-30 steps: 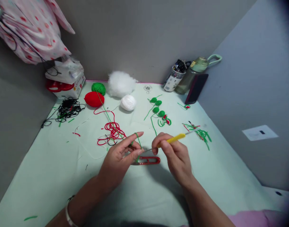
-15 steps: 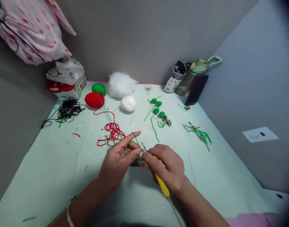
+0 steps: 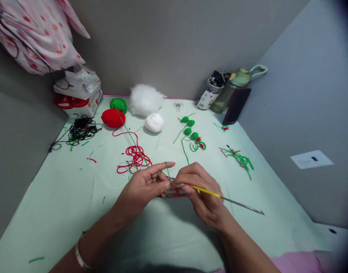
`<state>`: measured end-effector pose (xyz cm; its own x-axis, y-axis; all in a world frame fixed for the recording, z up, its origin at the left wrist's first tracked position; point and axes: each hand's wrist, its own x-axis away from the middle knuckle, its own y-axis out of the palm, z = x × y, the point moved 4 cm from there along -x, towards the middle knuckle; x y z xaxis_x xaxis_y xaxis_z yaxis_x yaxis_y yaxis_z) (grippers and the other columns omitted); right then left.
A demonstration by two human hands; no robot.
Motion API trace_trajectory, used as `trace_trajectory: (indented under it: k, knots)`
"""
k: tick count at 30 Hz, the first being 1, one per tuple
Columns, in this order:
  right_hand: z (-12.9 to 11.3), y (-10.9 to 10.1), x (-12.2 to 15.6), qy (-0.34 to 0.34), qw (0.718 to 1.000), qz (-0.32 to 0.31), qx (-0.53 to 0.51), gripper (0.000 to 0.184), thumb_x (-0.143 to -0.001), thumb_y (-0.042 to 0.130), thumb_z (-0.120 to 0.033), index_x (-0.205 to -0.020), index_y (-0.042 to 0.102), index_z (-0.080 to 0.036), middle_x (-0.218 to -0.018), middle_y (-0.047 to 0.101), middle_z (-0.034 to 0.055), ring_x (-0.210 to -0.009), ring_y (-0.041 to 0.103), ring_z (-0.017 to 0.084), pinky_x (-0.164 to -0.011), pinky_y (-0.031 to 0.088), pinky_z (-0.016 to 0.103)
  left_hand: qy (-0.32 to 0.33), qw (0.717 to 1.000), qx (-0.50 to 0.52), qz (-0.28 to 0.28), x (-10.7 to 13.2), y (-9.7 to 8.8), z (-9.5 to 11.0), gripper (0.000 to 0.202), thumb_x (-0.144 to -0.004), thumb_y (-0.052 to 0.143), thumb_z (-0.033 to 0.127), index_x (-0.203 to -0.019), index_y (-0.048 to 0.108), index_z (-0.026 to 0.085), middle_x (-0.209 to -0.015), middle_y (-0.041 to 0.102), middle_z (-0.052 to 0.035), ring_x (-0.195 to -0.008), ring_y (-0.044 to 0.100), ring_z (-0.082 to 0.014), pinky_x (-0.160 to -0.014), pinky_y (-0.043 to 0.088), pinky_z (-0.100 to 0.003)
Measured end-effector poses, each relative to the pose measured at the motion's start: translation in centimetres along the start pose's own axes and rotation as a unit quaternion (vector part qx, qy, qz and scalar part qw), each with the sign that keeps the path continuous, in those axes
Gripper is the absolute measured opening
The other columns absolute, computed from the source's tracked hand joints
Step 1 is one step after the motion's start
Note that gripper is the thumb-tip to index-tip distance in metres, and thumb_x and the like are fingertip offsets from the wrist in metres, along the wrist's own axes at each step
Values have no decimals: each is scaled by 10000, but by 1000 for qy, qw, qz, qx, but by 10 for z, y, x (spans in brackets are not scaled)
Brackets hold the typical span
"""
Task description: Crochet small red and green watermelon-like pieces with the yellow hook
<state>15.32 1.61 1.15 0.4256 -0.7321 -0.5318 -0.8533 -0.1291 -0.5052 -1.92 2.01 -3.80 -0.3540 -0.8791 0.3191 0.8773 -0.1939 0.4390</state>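
Observation:
My left hand (image 3: 145, 187) pinches a strand of green yarn (image 3: 166, 169) looped over its stretched forefinger. The strand runs back across the table to the green yarn ball (image 3: 118, 105). My right hand (image 3: 203, 193) is closed on a yellow-handled crochet hook (image 3: 219, 196), whose metal end points right and whose near tip meets the left fingertips. Red snips (image 3: 175, 192) lie on the table right under both hands, partly hidden.
A red yarn ball (image 3: 113, 118), white yarn ball (image 3: 154, 122), white stuffing (image 3: 145, 100), tangled red yarn (image 3: 136, 156), black cord (image 3: 81, 129), green crocheted pieces (image 3: 192, 134) and green scraps (image 3: 240, 159) lie on the pale green table (image 3: 62, 197). Pen cup (image 3: 209, 94), bottle (image 3: 233, 89), phone (image 3: 236, 106) stand back right.
The crochet hook has swung in my right hand: first its handle pointed up-right, then down toward me, now its shaft points right. My left hand stayed put, holding the green yarn.

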Motion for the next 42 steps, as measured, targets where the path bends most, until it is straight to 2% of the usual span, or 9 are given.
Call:
trace_trajectory:
  k: [7,11,17,24,31,34,36,39,42]
  knots:
    - [-1,-2,-3,3,1000,-15,-27,260,-1107,446,-222,-1000,680,-185,-858,659,35,-807,607,154,-724,492,284,9,999,-35,-10,-1,2,-2,441,-834,836,282,-1254,760,174,-771,646,38,-691,569,-100,-704,464,-251]
    - [13,0,1,98,988,31,-111,295,-1092,493,-264,-878,681,-188,-808,636,21,-765,583,152,-713,466,293,8,998,-64,-11,2,5,-3,358,-854,811,272,-1204,779,205,-802,633,38,-727,567,-102,-727,453,-247]
    - [40,20,9,306,890,86,-327,361,-1035,619,-448,-798,720,-195,-756,609,-10,-664,583,127,-676,467,277,23,994,-101,16,3,5,0,322,-874,747,257,-1192,788,229,-831,606,38,-717,532,-100,-706,433,-247]
    - [37,23,11,306,878,131,-343,329,-1013,665,-436,-800,741,-198,-795,630,-3,-685,595,119,-690,487,255,37,994,-104,25,3,-1,-1,326,-866,713,200,-1175,808,249,-792,569,42,-706,512,-105,-685,419,-240]
    - [37,29,7,358,801,127,-462,325,-912,779,-502,-795,758,-199,-704,628,-13,-621,591,100,-638,533,218,39,996,-26,71,6,3,-1,257,-834,802,236,-1088,840,239,-827,628,18,-741,587,-120,-742,488,-253]
    - [35,29,7,336,822,121,-443,235,-898,811,-454,-890,789,-220,-721,674,-9,-634,652,110,-662,560,230,44,992,29,113,7,7,-1,269,-796,842,250,-1065,854,237,-833,653,15,-756,638,-129,-771,512,-262]
    - [30,26,9,289,870,120,-382,163,-950,761,-402,-948,806,-245,-776,703,7,-671,686,130,-660,574,245,51,990,52,122,7,10,-2,332,-781,858,249,-1113,847,237,-827,657,17,-774,664,-137,-781,524,-264]
    - [16,16,12,153,967,132,-157,181,-1014,660,-243,-1080,820,-296,-926,747,47,-791,712,163,-680,587,264,64,987,67,128,7,14,-4,509,-768,892,270,-1263,788,212,-787,638,30,-736,627,-121,-732,522,-242]
    - [0,15,15,5,991,103,85,396,-981,663,-109,-1299,766,-323,-1071,779,93,-980,729,219,-795,617,310,45,986,92,130,9,17,-9,715,-758,921,326,-1415,683,177,-807,659,17,-768,618,-130,-743,537,-250]
